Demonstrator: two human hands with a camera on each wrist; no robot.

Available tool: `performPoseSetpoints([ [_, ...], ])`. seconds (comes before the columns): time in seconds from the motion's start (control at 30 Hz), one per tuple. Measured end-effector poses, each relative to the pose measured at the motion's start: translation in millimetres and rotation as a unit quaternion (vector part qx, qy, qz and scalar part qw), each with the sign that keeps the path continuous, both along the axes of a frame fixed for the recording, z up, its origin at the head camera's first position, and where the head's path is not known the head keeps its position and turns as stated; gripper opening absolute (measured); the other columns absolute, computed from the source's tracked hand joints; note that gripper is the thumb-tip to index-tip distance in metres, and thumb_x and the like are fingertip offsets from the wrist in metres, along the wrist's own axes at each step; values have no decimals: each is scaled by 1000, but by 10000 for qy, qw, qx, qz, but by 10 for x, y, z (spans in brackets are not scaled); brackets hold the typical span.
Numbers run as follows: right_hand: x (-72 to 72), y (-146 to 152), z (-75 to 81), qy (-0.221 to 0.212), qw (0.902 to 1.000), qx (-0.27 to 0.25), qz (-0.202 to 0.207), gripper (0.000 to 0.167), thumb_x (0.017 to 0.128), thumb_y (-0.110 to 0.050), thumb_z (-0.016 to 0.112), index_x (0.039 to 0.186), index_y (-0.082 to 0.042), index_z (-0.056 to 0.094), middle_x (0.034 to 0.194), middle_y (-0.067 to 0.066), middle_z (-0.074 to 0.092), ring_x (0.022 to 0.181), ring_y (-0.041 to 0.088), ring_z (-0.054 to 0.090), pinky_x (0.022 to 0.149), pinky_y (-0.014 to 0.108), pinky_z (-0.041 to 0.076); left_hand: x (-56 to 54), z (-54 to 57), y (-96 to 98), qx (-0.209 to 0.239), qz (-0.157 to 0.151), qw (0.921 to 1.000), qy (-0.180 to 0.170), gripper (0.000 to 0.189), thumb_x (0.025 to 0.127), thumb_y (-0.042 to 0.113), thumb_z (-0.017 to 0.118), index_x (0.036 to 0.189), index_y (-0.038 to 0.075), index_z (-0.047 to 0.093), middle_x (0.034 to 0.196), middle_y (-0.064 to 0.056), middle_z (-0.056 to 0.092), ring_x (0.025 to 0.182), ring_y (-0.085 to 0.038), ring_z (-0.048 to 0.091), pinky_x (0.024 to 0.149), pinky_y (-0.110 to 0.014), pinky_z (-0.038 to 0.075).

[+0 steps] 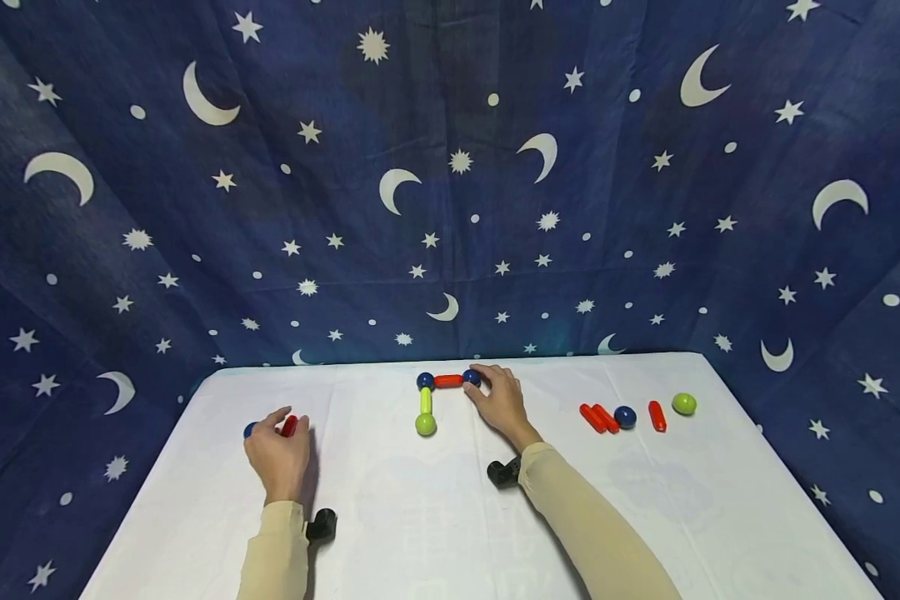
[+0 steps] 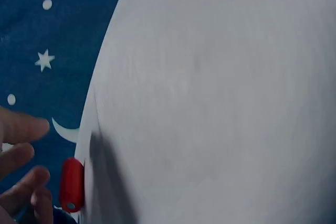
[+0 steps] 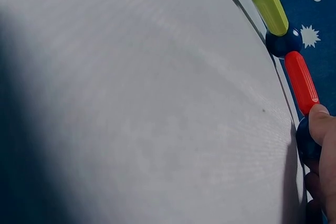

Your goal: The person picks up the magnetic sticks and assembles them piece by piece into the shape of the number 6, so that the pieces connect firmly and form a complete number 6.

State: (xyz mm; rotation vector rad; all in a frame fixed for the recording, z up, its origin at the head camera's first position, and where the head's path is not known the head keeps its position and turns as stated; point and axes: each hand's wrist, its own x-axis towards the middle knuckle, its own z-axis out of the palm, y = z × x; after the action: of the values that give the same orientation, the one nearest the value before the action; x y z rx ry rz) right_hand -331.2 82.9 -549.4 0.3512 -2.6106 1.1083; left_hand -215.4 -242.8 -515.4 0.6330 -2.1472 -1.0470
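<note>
Your right hand (image 1: pixel 504 404) pinches a blue ball (image 1: pixel 471 377), which sits at the end of a red stick (image 1: pixel 448 381) near the far edge of the white table (image 1: pixel 390 517). That stick meets a corner ball (image 1: pixel 425 381), with a green stick (image 3: pixel 271 11) and a green ball (image 1: pixel 425 425) running toward you. Your left hand (image 1: pixel 277 462) has loosely spread fingers beside a loose red stick (image 2: pixel 72 184); you can't tell whether they touch it. Another blue ball (image 1: pixel 250 429) lies near that hand.
</note>
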Motion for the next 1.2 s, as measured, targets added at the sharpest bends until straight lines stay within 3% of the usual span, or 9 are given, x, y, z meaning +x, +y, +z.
performPoseSetpoints([
  [0.17, -7, -1, 27, 4, 10000, 40, 10, 43, 94, -28, 75, 132, -11, 67, 125, 11, 68, 117, 30, 56, 102, 50, 38, 27, -19, -71, 94, 123, 9996, -254, 31, 85, 3, 69, 113, -9, 71, 107, -35, 66, 101, -52, 53, 90, -58, 37],
  [0.47, -9, -6, 38, -66, 10000, 47, -21, 43, 94, -28, 75, 132, -11, 67, 124, 11, 68, 118, 30, 56, 102, 50, 38, 29, -53, -112, 355, 31, 9963, -776, 31, 87, 1, 59, 116, -8, 69, 114, -33, 65, 109, -51, 58, 97, -62, 42],
  [0.67, 2, -6, 32, -47, 10000, 65, -44, 42, 94, -28, 75, 132, -12, 68, 124, 10, 68, 117, 30, 56, 102, 50, 39, 36, -2, -4, 612, -72, 9954, -736, 30, 90, 2, 62, 118, -6, 68, 112, -30, 67, 103, -46, 60, 92, -58, 43],
  [0.77, 1, -4, 29, -62, 9999, 100, -83, 41, 94, -27, 74, 132, -12, 68, 124, 10, 68, 117, 29, 56, 101, 49, 39, 32, 39, 107, 780, -335, 9943, -644, 30, 89, 5, 68, 117, -4, 71, 108, -27, 70, 94, -38, 65, 80, -42, 48],
  [0.9, 1, -4, 26, -91, 9999, 105, -98, 41, 94, -28, 74, 132, -12, 68, 125, 10, 68, 116, 29, 56, 100, 49, 39, 36, 63, 291, 1199, -900, 9865, -659, 31, 89, 6, 73, 118, -3, 71, 104, -25, 71, 82, -24, 68, 63, -19, 48],
  [1.03, 11, -5, 24, -122, 9999, 80, -84, 42, 94, -29, 74, 132, -12, 68, 126, 10, 67, 117, 30, 56, 101, 49, 39, 45, 33, 502, 1593, -1501, 9735, -665, 31, 88, 2, 73, 117, -5, 70, 98, -22, 73, 73, -11, 66, 57, -17, 49],
  [1.2, 17, -8, 15, -119, 9999, 70, -86, 42, 94, -30, 74, 132, -13, 67, 126, 10, 67, 117, 29, 56, 102, 49, 39, 76, -15, 762, 1991, -2011, 9563, -744, 29, 87, -3, 71, 116, -6, 70, 91, -16, 74, 73, -12, 68, 61, -22, 53],
])
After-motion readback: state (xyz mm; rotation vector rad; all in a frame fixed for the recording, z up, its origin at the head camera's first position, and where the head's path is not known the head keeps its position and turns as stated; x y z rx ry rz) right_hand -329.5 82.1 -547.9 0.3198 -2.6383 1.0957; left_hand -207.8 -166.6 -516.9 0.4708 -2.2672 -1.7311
